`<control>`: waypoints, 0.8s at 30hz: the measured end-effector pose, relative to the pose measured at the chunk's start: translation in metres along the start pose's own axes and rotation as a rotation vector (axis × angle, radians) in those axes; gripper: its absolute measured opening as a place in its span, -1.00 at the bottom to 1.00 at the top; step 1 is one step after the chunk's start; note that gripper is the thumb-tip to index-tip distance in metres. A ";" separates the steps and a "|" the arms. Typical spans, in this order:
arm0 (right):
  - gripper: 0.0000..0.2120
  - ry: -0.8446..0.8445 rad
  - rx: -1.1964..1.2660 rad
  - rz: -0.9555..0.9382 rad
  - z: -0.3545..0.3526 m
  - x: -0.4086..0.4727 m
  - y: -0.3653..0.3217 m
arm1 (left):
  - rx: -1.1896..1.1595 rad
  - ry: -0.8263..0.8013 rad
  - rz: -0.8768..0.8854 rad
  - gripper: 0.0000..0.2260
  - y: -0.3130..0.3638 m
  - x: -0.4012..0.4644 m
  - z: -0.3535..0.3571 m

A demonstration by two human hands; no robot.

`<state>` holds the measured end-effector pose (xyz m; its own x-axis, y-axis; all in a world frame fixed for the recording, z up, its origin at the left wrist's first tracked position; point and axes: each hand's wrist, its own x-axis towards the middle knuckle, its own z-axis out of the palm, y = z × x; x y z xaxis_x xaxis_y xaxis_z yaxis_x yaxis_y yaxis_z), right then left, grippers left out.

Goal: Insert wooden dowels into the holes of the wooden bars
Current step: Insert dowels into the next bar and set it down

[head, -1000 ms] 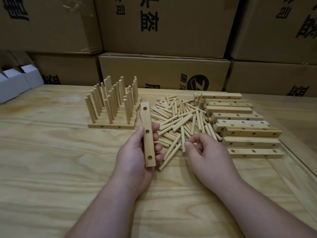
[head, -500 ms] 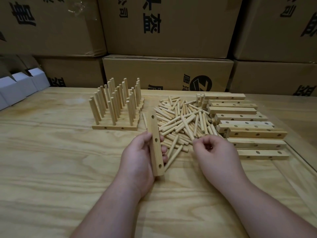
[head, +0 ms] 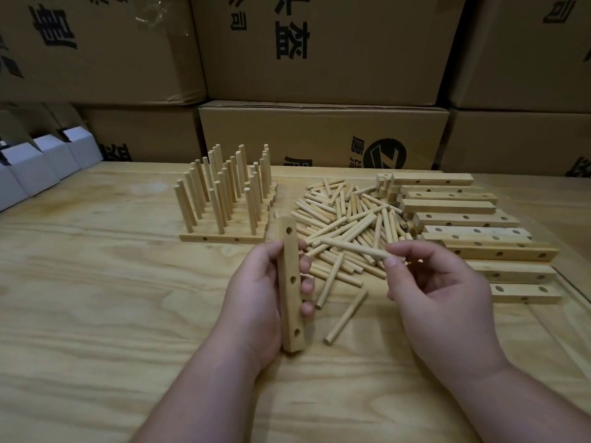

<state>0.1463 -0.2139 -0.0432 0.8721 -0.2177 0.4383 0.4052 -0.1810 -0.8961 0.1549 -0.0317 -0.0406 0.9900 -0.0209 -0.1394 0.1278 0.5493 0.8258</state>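
Dowel [head: 353,248] pinched at its right end in right hand [head: 438,292], lifted just above loose dowel pile [head: 345,225], pointing left. Bar [head: 290,287] gripped lengthwise in left hand [head: 256,302], three holes facing up, near end resting on counter [head: 96,298]. Filled bars [head: 224,199] with upright dowels far left. Empty bars [head: 473,231] stacked right of pile. Cardboard boxes [head: 319,135] behind.

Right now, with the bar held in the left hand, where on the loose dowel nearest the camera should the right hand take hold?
Pinch that dowel near its far end, from above. It lies flat on the table, clear of the pile, so the near tip stays free for a hole in the bar.
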 end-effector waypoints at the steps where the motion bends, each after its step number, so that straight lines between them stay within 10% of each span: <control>1: -0.82 -0.009 0.005 -0.016 0.000 -0.001 0.000 | 0.070 0.010 0.020 -0.68 0.001 0.000 -0.002; 24: -0.77 -0.076 -0.028 -0.176 0.002 -0.003 0.007 | 0.340 0.065 0.131 -0.85 0.000 0.001 -0.013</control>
<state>0.1468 -0.2131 -0.0513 0.8073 -0.1073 0.5803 0.5462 -0.2366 -0.8036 0.1548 -0.0214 -0.0479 0.9949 0.0903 -0.0454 0.0230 0.2351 0.9717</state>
